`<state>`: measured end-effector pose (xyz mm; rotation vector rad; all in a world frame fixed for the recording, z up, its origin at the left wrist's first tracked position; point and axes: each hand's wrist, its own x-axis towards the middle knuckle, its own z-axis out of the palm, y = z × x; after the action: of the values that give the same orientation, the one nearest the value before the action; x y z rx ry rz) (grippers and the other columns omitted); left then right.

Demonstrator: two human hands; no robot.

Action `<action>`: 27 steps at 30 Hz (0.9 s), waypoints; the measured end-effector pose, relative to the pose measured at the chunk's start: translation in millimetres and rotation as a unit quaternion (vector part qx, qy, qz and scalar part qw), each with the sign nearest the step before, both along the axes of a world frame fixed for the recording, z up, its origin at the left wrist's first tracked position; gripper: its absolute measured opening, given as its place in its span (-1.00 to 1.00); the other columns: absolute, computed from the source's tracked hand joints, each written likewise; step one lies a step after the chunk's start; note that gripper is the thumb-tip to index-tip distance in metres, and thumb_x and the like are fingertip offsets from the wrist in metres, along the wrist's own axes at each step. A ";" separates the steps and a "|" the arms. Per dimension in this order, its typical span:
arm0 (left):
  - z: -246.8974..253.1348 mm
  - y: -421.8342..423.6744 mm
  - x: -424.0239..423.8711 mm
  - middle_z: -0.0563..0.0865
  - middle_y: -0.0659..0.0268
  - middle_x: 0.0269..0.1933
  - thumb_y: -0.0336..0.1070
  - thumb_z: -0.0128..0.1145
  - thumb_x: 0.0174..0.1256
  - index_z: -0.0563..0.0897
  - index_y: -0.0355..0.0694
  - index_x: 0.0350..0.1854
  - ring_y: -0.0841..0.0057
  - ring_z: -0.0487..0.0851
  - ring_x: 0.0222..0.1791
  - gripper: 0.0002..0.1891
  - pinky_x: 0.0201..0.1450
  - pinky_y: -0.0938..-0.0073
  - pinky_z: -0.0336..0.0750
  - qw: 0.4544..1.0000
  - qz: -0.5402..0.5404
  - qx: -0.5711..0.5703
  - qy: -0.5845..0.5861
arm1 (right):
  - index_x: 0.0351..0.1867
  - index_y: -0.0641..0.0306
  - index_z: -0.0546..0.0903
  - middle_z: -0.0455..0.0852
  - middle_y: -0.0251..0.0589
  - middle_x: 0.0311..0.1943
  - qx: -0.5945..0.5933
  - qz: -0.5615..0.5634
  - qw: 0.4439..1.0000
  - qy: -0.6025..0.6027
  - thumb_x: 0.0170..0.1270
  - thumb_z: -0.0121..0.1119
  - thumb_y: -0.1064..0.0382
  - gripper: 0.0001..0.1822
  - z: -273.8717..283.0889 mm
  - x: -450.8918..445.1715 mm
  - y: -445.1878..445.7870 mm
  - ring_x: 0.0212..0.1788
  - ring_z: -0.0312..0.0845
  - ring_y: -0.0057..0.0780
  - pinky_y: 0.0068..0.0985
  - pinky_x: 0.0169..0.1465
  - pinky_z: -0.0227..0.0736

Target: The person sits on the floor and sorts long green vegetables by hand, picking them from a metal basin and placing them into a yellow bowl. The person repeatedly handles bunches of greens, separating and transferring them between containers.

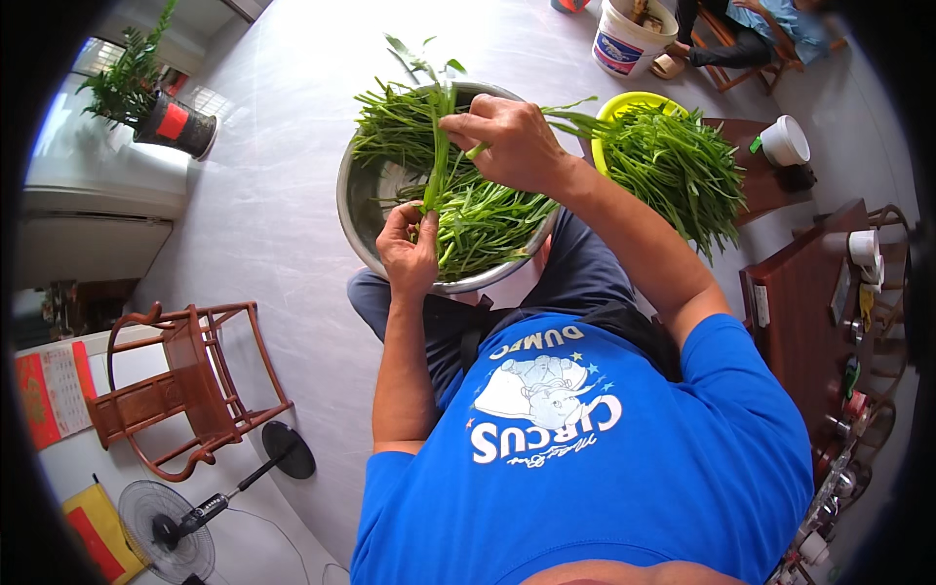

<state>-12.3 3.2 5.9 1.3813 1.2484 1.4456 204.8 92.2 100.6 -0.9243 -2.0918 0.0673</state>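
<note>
My left hand (409, 252) pinches the lower end of an upright bunch of leafy green stalks (436, 164) over a wide metal basin (353, 223). My right hand (515, 142) is above the basin's right side, its fingertips against the upper part of that bunch. A short piece of stem (477, 151) pokes out from under its curled fingers, and a long leaf (578, 117) trails out behind it to the right. Inside the basin lie two heaps, cut stems (395, 128) at the far side and loose greens (497, 219) nearer me.
Right of the basin, a yellow basket (601, 146) overflows with more greens (665, 168). Beyond stands a white bucket (632, 36), with a seated person (753, 33) beside it. A wooden table (812, 292) is at right; a wooden chair (194, 373) and standing fan (167, 523) are at left.
</note>
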 end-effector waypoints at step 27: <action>20.5 -0.2 -1.1 0.77 0.15 -0.10 -0.61 0.21 0.50 0.48 -0.48 0.18 0.46 0.82 -0.05 -0.70 0.06 0.55 0.69 0.990 -0.026 -0.081 -0.112 | -0.44 0.36 0.63 0.61 -0.07 -0.37 -0.128 0.090 0.988 -0.001 0.16 0.23 0.31 -0.86 -17.8 16.4 21.0 -0.22 0.62 -0.14 -0.21 -0.11 0.57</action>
<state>-13.4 3.1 26.5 1.1023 1.1483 1.3882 221.2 113.2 82.9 -0.8797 -2.1977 0.4396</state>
